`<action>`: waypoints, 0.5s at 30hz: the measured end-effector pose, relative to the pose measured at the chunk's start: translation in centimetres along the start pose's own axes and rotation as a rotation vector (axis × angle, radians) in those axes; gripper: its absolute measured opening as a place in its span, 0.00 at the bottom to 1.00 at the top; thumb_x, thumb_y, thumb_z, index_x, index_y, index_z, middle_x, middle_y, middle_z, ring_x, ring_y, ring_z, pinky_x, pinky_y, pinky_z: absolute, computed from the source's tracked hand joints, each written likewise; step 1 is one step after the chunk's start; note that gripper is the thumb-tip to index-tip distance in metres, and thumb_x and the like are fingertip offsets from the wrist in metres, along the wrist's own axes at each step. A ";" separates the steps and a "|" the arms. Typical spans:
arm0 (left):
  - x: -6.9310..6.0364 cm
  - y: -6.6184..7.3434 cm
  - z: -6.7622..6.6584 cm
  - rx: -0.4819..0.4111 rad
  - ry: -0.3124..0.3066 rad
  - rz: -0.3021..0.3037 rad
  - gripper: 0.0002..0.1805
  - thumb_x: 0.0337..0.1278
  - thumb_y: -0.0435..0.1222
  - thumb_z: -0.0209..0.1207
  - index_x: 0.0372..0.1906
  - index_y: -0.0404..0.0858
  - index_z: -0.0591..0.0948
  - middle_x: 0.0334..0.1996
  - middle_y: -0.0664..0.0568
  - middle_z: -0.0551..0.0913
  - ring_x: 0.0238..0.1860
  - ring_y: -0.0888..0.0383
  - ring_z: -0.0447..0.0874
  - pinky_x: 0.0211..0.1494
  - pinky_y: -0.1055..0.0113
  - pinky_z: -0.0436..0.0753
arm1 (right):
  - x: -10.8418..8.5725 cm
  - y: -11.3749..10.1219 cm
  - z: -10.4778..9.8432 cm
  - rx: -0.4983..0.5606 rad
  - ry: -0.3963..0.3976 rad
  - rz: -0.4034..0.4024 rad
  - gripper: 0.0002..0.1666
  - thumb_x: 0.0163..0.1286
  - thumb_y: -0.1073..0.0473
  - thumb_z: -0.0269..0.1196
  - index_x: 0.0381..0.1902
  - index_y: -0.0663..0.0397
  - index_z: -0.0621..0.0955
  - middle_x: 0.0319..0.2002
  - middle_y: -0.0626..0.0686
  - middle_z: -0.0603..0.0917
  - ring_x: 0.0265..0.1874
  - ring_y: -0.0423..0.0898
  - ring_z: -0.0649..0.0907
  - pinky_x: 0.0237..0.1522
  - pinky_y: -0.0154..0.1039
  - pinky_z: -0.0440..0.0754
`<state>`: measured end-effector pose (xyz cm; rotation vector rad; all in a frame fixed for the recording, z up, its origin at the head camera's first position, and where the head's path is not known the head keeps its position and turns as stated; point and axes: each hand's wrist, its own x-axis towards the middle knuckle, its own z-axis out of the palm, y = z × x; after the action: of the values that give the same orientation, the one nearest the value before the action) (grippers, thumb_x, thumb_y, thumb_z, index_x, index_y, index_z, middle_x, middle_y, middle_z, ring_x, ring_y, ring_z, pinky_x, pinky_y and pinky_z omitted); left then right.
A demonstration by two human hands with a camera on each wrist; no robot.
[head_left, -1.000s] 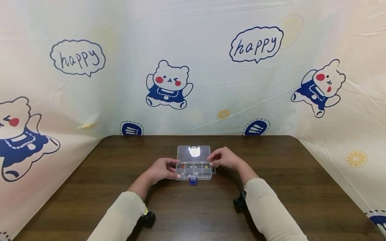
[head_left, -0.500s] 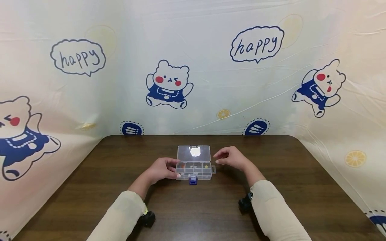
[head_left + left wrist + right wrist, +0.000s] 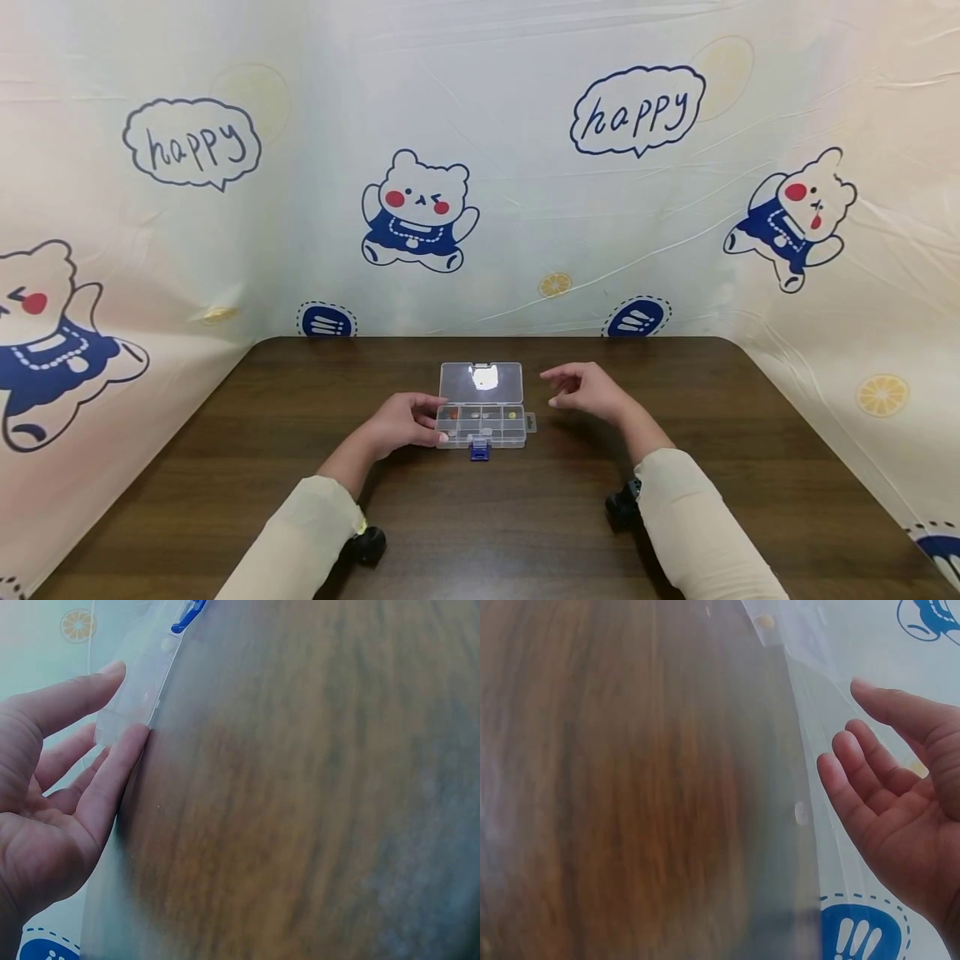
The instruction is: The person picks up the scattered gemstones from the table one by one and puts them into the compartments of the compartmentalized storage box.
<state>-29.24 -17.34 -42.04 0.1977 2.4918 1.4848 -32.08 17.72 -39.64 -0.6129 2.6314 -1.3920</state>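
A clear plastic compartment box (image 3: 514, 432) lies on the table with its lid (image 3: 456, 385) raised at the back and its blue latch (image 3: 480, 452) hanging at the front. Small pieces sit in its compartments, among them an orange one (image 3: 453, 414) and a yellow one (image 3: 512, 415); their kind is too small to tell. My left hand (image 3: 402, 422) holds the box's left end, thumb at the front and fingers behind. Right of the box, apart from it, my right hand (image 3: 592, 392) hovers with loosely bent fingers, and nothing shows between them in the right wrist view.
The brown wooden table (image 3: 495, 525) spreads around the box. A patterned curtain (image 3: 510, 183) stands behind it and at both sides. A clear hanging tab (image 3: 531, 422) sticks out from the box's right end.
My right hand has left the yellow piece's compartment and drawn away to the right, its fingers loosening. The left hand and the box stay in place.
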 end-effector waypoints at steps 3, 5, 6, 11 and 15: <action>-0.1 0.0 0.0 -0.011 -0.007 0.006 0.34 0.38 0.29 0.76 0.58 0.39 0.81 0.43 0.46 0.81 0.41 0.52 0.78 0.39 0.64 0.85 | 0.1 0.3 -0.2 0.009 0.010 -0.017 0.28 0.58 0.68 0.71 0.57 0.58 0.81 0.44 0.65 0.81 0.37 0.50 0.79 0.40 0.40 0.82; -0.2 0.1 0.0 -0.016 -0.007 0.007 0.34 0.38 0.29 0.77 0.58 0.39 0.81 0.44 0.45 0.81 0.41 0.52 0.78 0.40 0.63 0.85 | 0.1 0.5 -0.5 0.002 0.011 -0.020 0.28 0.58 0.68 0.71 0.58 0.60 0.80 0.44 0.66 0.81 0.36 0.49 0.79 0.40 0.39 0.82; -0.2 0.0 0.0 -0.016 -0.009 0.010 0.34 0.38 0.29 0.76 0.58 0.38 0.80 0.44 0.45 0.81 0.41 0.52 0.79 0.40 0.63 0.85 | 0.2 0.6 -0.5 -0.002 0.012 -0.019 0.28 0.58 0.69 0.71 0.58 0.61 0.80 0.44 0.66 0.80 0.36 0.49 0.79 0.40 0.39 0.82; -0.1 0.0 0.0 -0.025 -0.016 0.014 0.34 0.38 0.29 0.76 0.58 0.38 0.80 0.48 0.44 0.80 0.41 0.52 0.79 0.41 0.62 0.86 | 0.2 1.1 -1.0 -0.017 0.012 0.012 0.26 0.58 0.68 0.71 0.56 0.61 0.81 0.46 0.65 0.80 0.36 0.50 0.79 0.39 0.40 0.82; 0.0 0.0 0.0 -0.029 -0.024 0.018 0.34 0.39 0.29 0.76 0.59 0.37 0.80 0.49 0.43 0.80 0.42 0.52 0.79 0.41 0.62 0.85 | 0.3 1.7 -1.2 -0.030 0.005 0.018 0.26 0.58 0.69 0.70 0.57 0.62 0.80 0.45 0.65 0.81 0.36 0.50 0.78 0.39 0.40 0.82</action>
<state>-29.26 -17.36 -42.02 0.2318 2.4549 1.5151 -33.21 19.38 -40.28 -0.5886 2.6596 -1.3530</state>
